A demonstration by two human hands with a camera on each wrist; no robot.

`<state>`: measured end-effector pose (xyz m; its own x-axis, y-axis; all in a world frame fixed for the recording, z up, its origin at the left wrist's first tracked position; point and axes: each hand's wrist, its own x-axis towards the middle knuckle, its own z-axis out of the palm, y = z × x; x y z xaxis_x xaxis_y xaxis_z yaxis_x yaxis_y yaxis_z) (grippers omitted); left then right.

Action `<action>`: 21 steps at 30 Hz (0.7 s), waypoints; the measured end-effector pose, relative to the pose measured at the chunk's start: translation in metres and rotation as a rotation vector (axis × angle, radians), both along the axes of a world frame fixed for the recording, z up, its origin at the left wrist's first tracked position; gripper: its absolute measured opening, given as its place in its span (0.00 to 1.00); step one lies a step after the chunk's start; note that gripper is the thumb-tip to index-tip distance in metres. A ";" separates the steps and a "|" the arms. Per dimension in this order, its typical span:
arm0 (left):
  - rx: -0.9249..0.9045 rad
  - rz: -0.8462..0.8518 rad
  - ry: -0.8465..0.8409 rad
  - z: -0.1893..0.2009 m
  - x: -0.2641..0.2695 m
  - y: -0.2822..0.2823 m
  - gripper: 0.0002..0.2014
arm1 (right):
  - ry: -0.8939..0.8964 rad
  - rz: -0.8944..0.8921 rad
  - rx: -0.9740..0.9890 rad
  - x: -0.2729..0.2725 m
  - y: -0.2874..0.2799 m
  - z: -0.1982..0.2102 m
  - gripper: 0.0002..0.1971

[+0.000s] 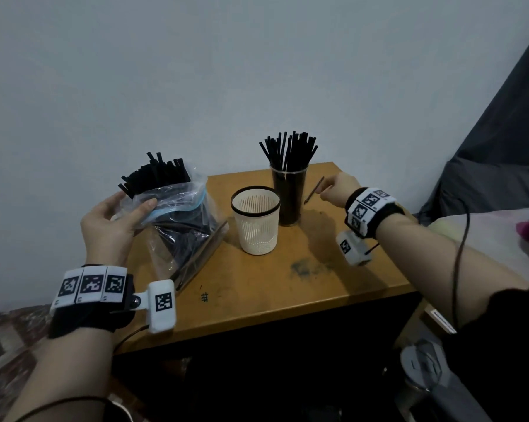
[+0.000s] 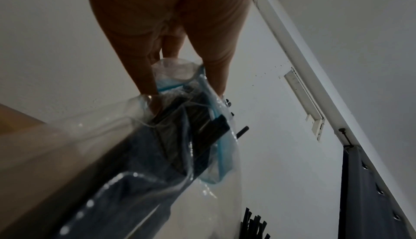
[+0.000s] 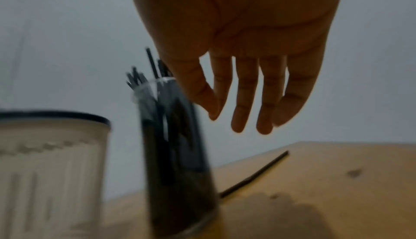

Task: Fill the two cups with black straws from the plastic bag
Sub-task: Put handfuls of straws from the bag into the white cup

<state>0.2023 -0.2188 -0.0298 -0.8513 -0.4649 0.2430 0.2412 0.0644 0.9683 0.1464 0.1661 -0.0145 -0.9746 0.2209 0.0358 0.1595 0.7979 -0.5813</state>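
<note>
The left hand pinches the mouth of the one plastic bag of straws at the desk's left edge, while the right hand, fingers straight and apart, hovers over one loose straw near the back right corner, beside two cups: the clear cup full, the white cup empty.

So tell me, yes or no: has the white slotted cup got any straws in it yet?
No, the white slotted cup stands empty beside the clear cup, which holds the straws.

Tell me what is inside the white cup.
In the head view the white cup shows only its slotted inner wall: no straws stand in it. Its bottom is hidden by the near rim. The straws are in the clear cup behind it.
</note>
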 end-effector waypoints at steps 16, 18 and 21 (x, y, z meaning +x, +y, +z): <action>0.003 -0.053 0.034 -0.007 -0.008 0.010 0.38 | -0.360 0.191 0.973 -0.098 -0.013 -0.020 0.20; 0.008 -0.047 0.037 -0.008 -0.010 0.008 0.38 | -0.389 0.223 1.075 -0.085 -0.018 -0.013 0.30; 0.022 -0.042 0.042 -0.010 -0.011 0.008 0.40 | -0.499 0.255 0.946 -0.104 -0.014 -0.022 0.22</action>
<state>0.1916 -0.2110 -0.0395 -0.8593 -0.4349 0.2691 0.2835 0.0328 0.9584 0.0419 0.1522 -0.0362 -0.9397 0.1023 -0.3265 -0.0262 0.9299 0.3669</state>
